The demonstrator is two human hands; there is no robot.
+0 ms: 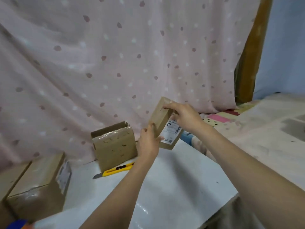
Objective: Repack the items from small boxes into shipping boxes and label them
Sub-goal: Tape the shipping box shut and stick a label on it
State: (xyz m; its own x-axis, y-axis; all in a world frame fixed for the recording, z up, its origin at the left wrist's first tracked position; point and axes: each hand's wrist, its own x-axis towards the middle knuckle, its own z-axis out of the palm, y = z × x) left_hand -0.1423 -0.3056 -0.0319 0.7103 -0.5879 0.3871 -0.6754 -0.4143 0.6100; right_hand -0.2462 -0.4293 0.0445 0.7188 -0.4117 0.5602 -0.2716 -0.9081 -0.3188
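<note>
Right, head view, the only one I've got. Both my hands are up off the table w/ a small brown box [162, 120] between them, tilted, long side leaning up and away to the left. My right hand [183, 117] comes over the top end, fingers curled round the upper edge; my left hand [148, 142] grips the lower corner from the near side, thumb on the face. So the hands are apart, each clamped on an opposite end of the box. I'd say I hold it that way to turn it and get at an end flap, and to read the white label [171, 133] on its right face; print's too blurry to read.

Behind and left of it stands an open shipping box [115, 147], flaps up, shiny tape on the front, mouth upward, prob. ready to take whatever comes out. Just in front of it lies a yellow box cutter [118, 169], blade end pointing left, near enough to grab for cutting tape. At the left edge sit bigger closed cartons [38, 179], one w/ a label on its side.

Surface: a glossy white table [173, 187], reflecting light. Backdrop is a pink spotted curtain [115, 55] hanging down to table level. To the right, a bed or mat w/ pale patterned bedding [264, 129], a wooden post and a blue wall beyond.
</note>
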